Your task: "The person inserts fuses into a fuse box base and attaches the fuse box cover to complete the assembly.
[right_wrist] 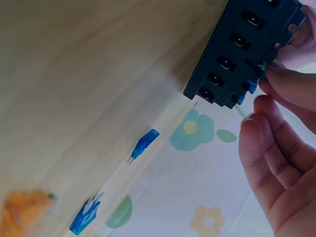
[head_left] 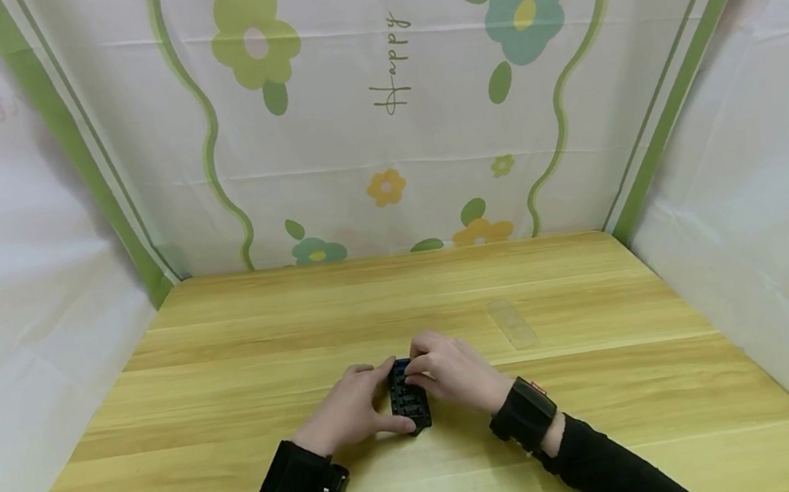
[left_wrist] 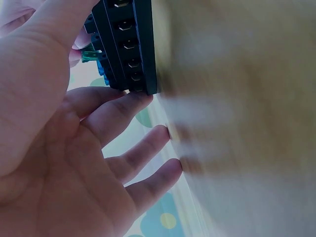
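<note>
A black fuse box (head_left: 420,412) with rows of slots sits on the table, its long side running away from me. My left hand (head_left: 352,411) grips it at both ends, thumb at the near end and fingertips at the far one. Over the box, my right hand (head_left: 454,370) pinches a small green translucent blade fuse (right_wrist: 263,68) between thumb and finger, right at the slots. Blue fuses (right_wrist: 252,86) stand in the box close beside the green one. In the left wrist view the green fuse (left_wrist: 90,55) pokes out from the box's stepped side.
A clear plastic cover (head_left: 512,323) lies on the wooden table (head_left: 265,336), behind and right of the box. In the right wrist view, a loose blue fuse (right_wrist: 144,140), another blue piece (right_wrist: 85,217) and a blurred orange thing (right_wrist: 24,212) lie there. Cloth walls (head_left: 337,138) enclose the table.
</note>
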The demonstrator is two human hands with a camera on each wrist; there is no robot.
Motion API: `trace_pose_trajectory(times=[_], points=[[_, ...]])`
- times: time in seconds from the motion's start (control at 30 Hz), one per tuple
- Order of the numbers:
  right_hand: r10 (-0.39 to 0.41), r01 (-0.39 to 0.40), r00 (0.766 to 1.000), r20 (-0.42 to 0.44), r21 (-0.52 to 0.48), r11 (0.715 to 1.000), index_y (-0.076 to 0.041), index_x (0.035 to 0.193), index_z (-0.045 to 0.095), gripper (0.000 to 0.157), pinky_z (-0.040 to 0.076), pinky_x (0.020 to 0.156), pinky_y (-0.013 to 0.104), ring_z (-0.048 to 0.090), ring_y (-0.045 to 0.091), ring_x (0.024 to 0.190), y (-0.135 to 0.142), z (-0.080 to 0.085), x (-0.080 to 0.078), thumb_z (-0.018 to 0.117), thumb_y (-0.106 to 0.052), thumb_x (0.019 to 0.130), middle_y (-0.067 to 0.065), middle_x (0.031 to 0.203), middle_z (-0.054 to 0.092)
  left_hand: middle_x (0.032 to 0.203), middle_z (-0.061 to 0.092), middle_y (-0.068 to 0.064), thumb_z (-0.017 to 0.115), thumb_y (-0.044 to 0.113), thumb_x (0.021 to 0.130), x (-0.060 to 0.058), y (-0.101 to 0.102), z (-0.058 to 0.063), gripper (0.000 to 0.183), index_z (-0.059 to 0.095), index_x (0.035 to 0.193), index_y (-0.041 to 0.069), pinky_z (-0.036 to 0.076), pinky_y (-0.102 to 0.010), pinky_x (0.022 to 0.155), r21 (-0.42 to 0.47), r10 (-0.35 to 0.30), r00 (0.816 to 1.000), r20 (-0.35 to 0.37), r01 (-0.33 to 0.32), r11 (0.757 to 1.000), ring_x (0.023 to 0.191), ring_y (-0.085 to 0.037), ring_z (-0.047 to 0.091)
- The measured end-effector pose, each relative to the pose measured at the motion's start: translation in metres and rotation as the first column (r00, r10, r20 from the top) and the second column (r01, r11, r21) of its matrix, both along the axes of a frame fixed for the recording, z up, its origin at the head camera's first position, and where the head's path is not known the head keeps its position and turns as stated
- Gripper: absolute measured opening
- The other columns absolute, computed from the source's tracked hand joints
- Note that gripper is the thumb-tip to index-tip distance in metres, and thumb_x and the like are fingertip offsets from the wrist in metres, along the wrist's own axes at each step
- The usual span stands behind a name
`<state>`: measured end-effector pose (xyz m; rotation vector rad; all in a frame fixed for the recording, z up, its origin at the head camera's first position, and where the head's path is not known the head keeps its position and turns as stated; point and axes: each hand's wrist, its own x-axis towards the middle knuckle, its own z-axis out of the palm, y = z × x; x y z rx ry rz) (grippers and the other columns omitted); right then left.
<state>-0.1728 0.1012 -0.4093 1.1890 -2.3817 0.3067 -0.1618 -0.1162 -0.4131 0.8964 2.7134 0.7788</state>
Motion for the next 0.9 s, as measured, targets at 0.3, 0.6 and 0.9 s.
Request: trace_pose_trajectory(times=[0.3,0.6,0.9], points=[[0.001,-0.001,1.000,0.029,0.004,1.000,-0.016,0.086,0.076,0.004,0.038,0.059,0.012,0.046,0.005,0.074,0.0012,0.0008,0.0004,0.072,-0.017,0.085,-0.006,0.083,0.051,0.138,0.043,-0.019,0.070,0.063,0.073,0.0001,0.0009,0.0013,0.100,0.032,0.150,0.011,0.036,-0.045,0.100,-0.003,0.003,1.000,0.007,-0.003,1.000,0.128,-0.035,0.037],[-0.011,0.011,1.000,0.023,0.010,1.000,-0.017,0.087,0.075,0.004,0.037,0.058,0.012,0.045,0.005,0.073,0.0003,0.0002,0.0008,0.072,-0.017,0.085,-0.007,0.082,0.052,0.138,0.044,-0.019,0.070,0.063,0.073,0.0003,0.0008,0.0006,0.102,0.031,0.150,0.010,0.036,-0.045,0.100,-0.001,0.004,1.000,-0.001,-0.004,1.000,0.128,-0.035,0.037],[-0.029,0.028,0.999,0.024,0.024,0.999,-0.019,0.086,0.076,0.004,0.037,0.056,0.012,0.045,0.004,0.071,0.0001,0.0003,0.0011,0.072,-0.020,0.086,-0.008,0.082,0.051,0.137,0.046,-0.015,0.070,0.062,0.073,-0.0001,0.0002,0.0006,0.101,0.033,0.149,0.008,0.036,-0.045,0.100,0.002,-0.006,1.000,-0.008,0.006,1.000,0.128,-0.034,0.038]])
